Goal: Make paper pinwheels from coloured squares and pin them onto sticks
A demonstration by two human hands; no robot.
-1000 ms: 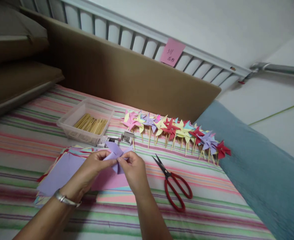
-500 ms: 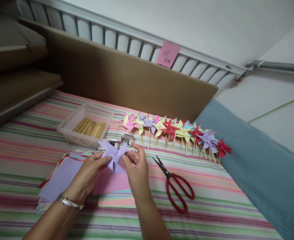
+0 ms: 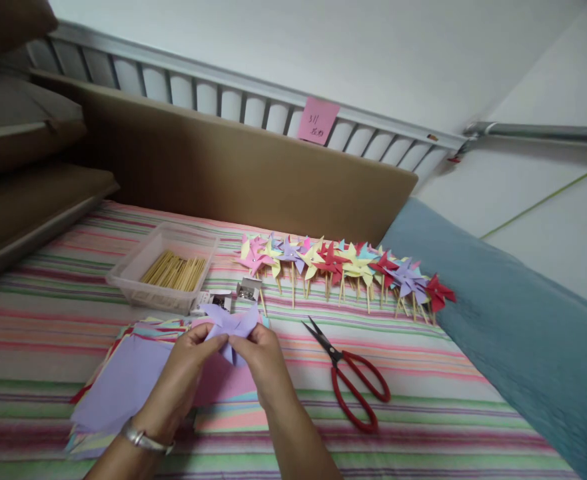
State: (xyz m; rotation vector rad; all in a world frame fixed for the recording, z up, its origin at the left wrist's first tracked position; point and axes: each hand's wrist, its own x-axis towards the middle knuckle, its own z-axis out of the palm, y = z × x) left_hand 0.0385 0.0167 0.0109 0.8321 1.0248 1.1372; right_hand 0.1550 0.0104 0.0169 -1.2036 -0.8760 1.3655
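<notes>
A purple paper pinwheel (image 3: 232, 325) with folded-in blades is held between my two hands. My left hand (image 3: 193, 357) pinches it from the left, the thumb pressed near its centre. From the other side my right hand (image 3: 260, 353) grips it, its thumb almost meeting the left one. The fingers behind the paper are hidden. Below lie pink paper sheets (image 3: 223, 383), and a stack of coloured paper with a purple sheet on top (image 3: 123, 383) sits to the left. Just beyond the pinwheel stand two small boxes, the right one an open box (image 3: 248, 289) of tiny metal pieces.
A clear plastic tub (image 3: 123, 272) holds thin wooden sticks (image 3: 176, 270). Finished pinwheels (image 3: 333, 263) on sticks lie in a row at the back. Red-handled scissors (image 3: 340, 363) rest right of my hands. A cardboard panel (image 3: 243, 167) borders the striped cloth; brown packages (image 3: 28, 193) are stacked at left.
My right hand has closed in on the pinwheel, its thumb now on the centre beside the left thumb. The camera view has shifted slightly.
</notes>
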